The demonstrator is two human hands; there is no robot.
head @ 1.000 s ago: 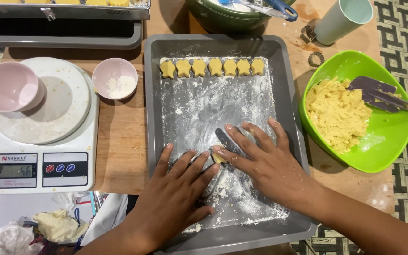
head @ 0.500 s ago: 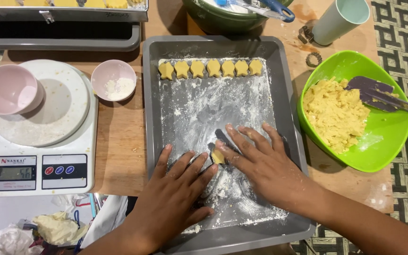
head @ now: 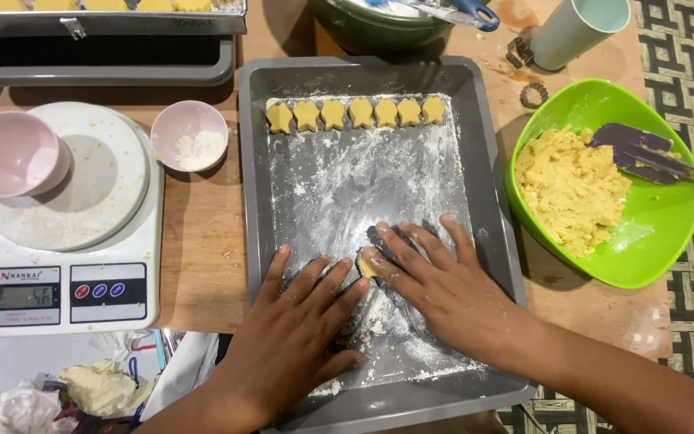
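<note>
A: Where are the hands?
B: Both lie in the floured tray. The left hand is flat, fingers spread, gripping nothing. The right hand is flat too, fingertips pressing a dough piece.
A: Anything else?
B: Six cut shapes line the tray's far end; a green bowl sits beside it.
</note>
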